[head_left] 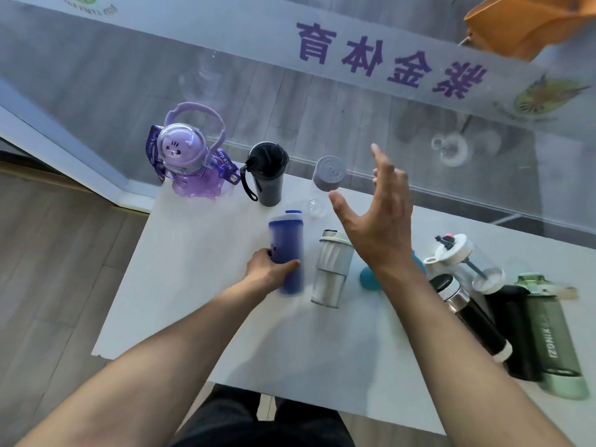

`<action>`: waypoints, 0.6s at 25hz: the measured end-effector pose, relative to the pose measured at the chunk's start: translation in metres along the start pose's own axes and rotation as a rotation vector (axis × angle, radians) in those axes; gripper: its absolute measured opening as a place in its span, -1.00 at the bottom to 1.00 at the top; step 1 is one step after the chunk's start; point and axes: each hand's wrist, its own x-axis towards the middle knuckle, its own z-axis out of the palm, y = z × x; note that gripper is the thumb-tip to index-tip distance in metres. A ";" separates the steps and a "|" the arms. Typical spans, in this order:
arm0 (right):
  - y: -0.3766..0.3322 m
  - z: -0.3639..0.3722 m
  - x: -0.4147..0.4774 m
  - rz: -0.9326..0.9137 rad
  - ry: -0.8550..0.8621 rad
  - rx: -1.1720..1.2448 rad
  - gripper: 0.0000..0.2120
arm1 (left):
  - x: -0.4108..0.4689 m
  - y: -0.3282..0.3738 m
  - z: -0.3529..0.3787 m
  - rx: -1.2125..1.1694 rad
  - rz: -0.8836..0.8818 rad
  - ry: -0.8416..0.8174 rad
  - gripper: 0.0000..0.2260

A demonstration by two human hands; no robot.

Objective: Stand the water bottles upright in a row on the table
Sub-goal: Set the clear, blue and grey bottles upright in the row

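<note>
The left hand (269, 269) wraps around a blue bottle (286, 251), blurred, near the middle of the white table (180, 285). Just right of the blue bottle lies a white tumbler (330, 269); whether either holds liquid cannot be told. Beyond it stand a purple bear-shaped bottle (190, 159) with a strap reading "Nice day", a black cup (269, 174) and a clear bottle with a grey lid (329, 173), seemingly empty. The right hand (377, 217) hovers spread, gripping nothing. Far right of the blue bottle lies a green bottle (554, 337) marked "IZONIX".
</note>
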 end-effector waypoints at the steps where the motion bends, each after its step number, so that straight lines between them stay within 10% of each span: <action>1: -0.002 0.000 -0.010 0.005 -0.008 -0.012 -0.22 | -0.005 -0.003 -0.005 -0.011 0.062 -0.008 -0.57; 7: -0.017 0.018 -0.054 0.155 -0.387 0.213 -0.27 | -0.049 -0.002 -0.030 0.004 0.467 -0.013 -0.45; 15: -0.024 -0.018 -0.051 0.252 -0.357 0.255 -0.27 | -0.068 0.011 -0.025 0.185 0.818 0.038 -0.37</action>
